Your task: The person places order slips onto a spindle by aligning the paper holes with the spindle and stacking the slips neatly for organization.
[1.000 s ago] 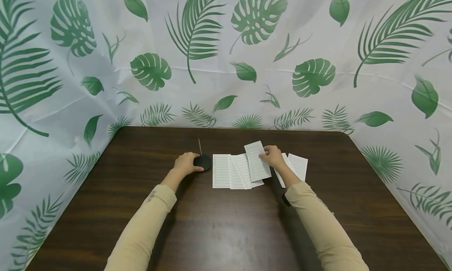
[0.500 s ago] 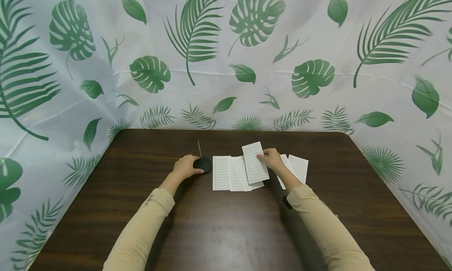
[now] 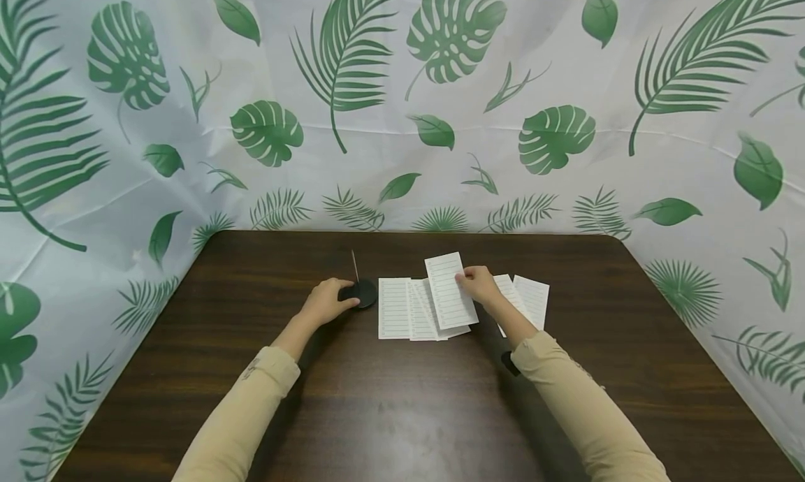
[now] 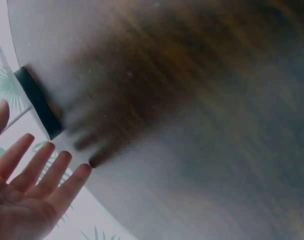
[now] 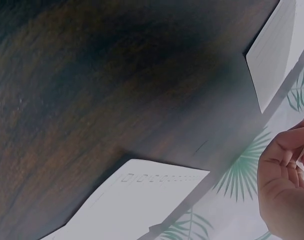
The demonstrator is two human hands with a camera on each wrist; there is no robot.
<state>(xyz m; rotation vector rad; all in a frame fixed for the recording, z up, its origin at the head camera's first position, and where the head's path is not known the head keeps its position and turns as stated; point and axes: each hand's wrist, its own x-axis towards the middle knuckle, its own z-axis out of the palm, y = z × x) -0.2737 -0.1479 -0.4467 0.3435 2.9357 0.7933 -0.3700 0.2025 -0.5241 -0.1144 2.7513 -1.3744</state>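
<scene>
Dark table: right hand pinches lined slip; left hand touches spike base.

no readable text, lined paper slips on the table show only faint ruled lines, print on the near slip too blurred

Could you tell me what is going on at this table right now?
A person sits at a dark wooden table. Their right hand pinches one lined paper slip, lifted over a row of other slips lying flat; two more slips lie to the right. Their left hand rests on the black round base of a thin upright spike. No slip is on the spike.
</scene>
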